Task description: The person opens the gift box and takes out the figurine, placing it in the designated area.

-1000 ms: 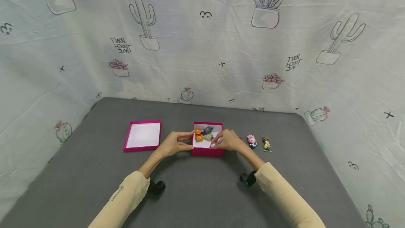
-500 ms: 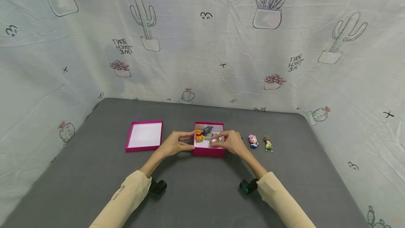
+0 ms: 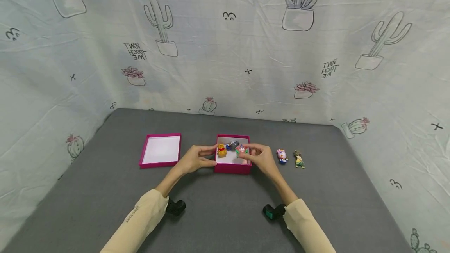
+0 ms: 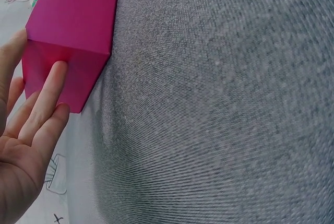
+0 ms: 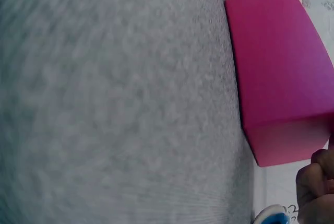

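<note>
A magenta box with a white inside stands in the middle of the table. My left hand rests against its left side, fingers fairly straight and thumb at the near corner; the left wrist view shows the fingertips on the box's end wall. Over the right part of the box, my right hand pinches a small pink-and-green figurine between thumb and fingers. A yellow bear figurine in red stands inside at the left. Behind it lies a grey-and-blue figurine.
A magenta lid, white side up, lies left of the box. To the right are a pink-and-blue figurine and a brown-and-yellow one. A cloth printed with cacti hangs behind the grey table.
My right hand has moved the pink-and-green figurine up from the near right of the box toward its back. The grey figurine has shifted right. My left hand stays at the box.
</note>
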Tool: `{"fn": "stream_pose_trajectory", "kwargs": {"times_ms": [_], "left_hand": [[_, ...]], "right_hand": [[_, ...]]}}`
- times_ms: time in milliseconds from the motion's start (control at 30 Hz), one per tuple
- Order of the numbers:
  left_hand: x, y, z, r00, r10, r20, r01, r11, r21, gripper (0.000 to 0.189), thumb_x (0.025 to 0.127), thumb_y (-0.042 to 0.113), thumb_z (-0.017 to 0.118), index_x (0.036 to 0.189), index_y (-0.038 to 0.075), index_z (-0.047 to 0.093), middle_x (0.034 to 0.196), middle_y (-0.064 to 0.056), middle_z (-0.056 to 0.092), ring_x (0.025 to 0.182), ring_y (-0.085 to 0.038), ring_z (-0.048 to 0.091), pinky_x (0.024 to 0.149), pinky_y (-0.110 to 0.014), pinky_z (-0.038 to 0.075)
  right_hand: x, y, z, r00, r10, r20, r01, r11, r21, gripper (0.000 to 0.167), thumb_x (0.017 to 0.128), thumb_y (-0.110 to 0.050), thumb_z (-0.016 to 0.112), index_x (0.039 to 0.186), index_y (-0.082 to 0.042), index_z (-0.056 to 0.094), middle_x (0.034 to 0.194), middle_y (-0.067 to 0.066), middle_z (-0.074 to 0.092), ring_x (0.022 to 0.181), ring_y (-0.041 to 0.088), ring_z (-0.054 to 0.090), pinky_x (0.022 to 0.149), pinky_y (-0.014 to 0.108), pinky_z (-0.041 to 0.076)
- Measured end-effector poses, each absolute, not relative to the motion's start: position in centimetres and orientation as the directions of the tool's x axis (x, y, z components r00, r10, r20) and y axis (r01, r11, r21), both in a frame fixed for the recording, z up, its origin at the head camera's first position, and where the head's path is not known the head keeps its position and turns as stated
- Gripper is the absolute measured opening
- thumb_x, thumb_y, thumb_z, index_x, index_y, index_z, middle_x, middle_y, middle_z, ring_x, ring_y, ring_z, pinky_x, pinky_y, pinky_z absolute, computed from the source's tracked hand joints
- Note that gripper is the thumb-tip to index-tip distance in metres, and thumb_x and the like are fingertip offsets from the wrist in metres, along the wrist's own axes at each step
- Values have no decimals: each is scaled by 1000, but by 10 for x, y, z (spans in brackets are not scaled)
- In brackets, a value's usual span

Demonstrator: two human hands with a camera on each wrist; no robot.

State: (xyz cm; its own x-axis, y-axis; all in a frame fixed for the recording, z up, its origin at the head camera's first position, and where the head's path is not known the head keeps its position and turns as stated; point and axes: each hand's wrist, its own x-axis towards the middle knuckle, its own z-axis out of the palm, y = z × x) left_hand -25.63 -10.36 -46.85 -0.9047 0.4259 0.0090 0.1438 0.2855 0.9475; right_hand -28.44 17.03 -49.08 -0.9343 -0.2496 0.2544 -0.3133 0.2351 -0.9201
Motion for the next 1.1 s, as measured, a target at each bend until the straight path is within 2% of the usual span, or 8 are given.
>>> {"fn": "stream_pose_trajectory", "kwargs": {"times_ms": [133, 267, 367, 567, 733, 867, 967, 1100], "left_hand": [[-257, -104, -470, -904, 427, 13, 152, 293, 944, 60, 83, 4, 73, 138, -2, 49, 134, -24, 51, 120, -35, 54, 87, -37, 52], [-256, -103, -469, -900, 435, 18, 155, 282, 947, 60, 83, 3, 73, 138, -3, 49, 134, -24, 51, 120, -36, 53, 87, -38, 52], [-255, -102, -469, -900, 436, 22, 159, 282, 946, 60, 83, 3, 73, 137, -3, 49, 133, -25, 51, 120, -36, 53, 87, -38, 52], [-254, -102, -468, -900, 436, 24, 169, 297, 940, 60, 83, 2, 73, 138, -3, 49, 134, -24, 51, 121, -35, 53, 87, -37, 52], [-253, -102, -467, -890, 454, 41, 184, 276, 943, 61, 83, -1, 72, 138, -5, 47, 134, -26, 50, 121, -37, 53, 86, -37, 53], [-252, -103, -466, -890, 455, 43, 192, 286, 939, 60, 83, 0, 72, 138, -6, 47, 134, -27, 49, 120, -38, 53, 87, -39, 52], [-251, -104, -466, -892, 450, 41, 195, 303, 933, 61, 83, 0, 72, 138, -6, 47, 135, -27, 49, 119, -38, 54, 87, -39, 52], [-251, -105, -467, -896, 443, 32, 186, 310, 932, 61, 83, 0, 72, 138, -5, 47, 134, -26, 50, 118, -36, 55, 86, -38, 53]], "right_hand": [[-279, 172, -482, -938, -236, 255, -300, 181, -937, 32, 77, -5, 80, 107, 2, 71, 76, 8, 52, 54, 4, 35, 46, 18, 31], [-270, 173, -465, -929, -251, 273, -314, 141, -939, 33, 78, 1, 77, 109, 9, 68, 105, 20, 59, 59, 6, 46, 51, 18, 38], [-268, 175, -460, -917, -262, 301, -337, 104, -936, 33, 79, 3, 76, 109, 11, 66, 115, 25, 60, 74, 8, 58, 62, 18, 47], [-278, 182, -471, -877, -307, 369, -372, -49, -927, 32, 77, 7, 75, 106, 12, 63, 122, 29, 59, 105, 14, 64, 85, 24, 52], [-279, 184, -468, -849, -349, 396, -376, -127, -918, 35, 75, 8, 77, 103, 13, 57, 122, 29, 59, 103, 18, 66, 81, 29, 54], [-276, 187, -461, -853, -358, 380, -374, -90, -923, 48, 73, 8, 78, 115, 12, 54, 116, 25, 63, 99, 14, 67, 79, 28, 55], [-274, 188, -458, -849, -375, 373, -383, -51, -922, 56, 74, 8, 78, 125, 11, 53, 120, 29, 59, 105, 11, 64, 75, 22, 54], [-272, 193, -457, -854, -371, 365, -382, -28, -924, 55, 74, 7, 78, 124, 13, 56, 124, 32, 56, 106, 11, 64, 73, 21, 54]]}}
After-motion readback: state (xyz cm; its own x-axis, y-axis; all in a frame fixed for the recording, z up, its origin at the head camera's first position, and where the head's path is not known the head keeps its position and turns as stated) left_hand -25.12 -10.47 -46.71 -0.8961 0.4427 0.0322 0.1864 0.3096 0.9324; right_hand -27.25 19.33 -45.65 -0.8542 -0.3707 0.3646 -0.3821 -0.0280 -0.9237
